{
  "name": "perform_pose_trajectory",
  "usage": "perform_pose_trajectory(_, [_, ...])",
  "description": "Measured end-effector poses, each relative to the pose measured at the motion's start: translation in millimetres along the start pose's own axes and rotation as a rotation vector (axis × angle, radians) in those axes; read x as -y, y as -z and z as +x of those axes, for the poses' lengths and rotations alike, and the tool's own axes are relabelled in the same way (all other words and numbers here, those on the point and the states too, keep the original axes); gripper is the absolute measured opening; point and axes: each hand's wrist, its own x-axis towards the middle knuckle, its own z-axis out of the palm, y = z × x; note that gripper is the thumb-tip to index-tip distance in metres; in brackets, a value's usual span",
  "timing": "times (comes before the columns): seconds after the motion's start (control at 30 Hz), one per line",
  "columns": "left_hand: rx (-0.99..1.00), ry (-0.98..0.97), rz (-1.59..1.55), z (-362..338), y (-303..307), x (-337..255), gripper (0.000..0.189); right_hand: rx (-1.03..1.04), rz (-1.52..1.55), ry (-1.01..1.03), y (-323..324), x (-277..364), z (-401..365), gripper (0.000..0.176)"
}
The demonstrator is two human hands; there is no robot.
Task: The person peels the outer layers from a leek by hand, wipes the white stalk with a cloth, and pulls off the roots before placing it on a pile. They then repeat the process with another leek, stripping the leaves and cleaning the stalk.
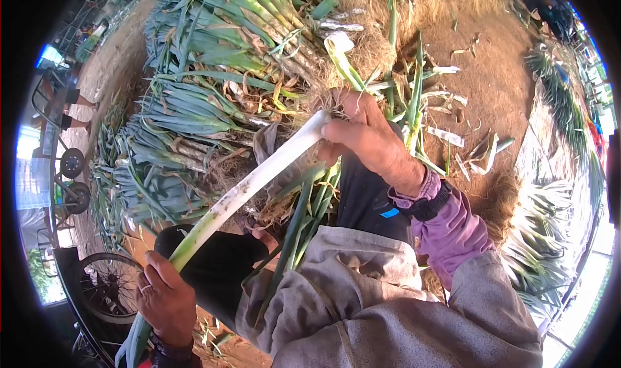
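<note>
A long leek (242, 190) stretches slantwise between my two hands, its white shank smeared with a little dirt. My left hand (165, 298) is wrapped round the green upper part, and the leaves hang out below it. At the other end, the fingers of my right hand (362, 135) pinch the root end, where thin roots stick out. Part of those fingers is hidden behind the thumb. Just beyond my right hand lies a heap of untrimmed leeks (226, 38) with brown, shaggy roots.
Loose peeled leaves (414, 109) and scraps lie on the brown ground (482, 77). To the right, a row of cleaned leeks (543, 238) rests on a pale sheet. A spoked wheel (110, 287) stands at the left, with people's legs (81, 109) farther back.
</note>
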Motion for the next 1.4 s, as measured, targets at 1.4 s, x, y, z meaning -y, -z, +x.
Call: perform_pose_trajectory(1.4, [0.328, 0.014, -0.693, 10.6, -8.0, 16.8, 0.030, -0.107, -0.514, 0.505, 11.2, -48.2, 41.7, 0.013])
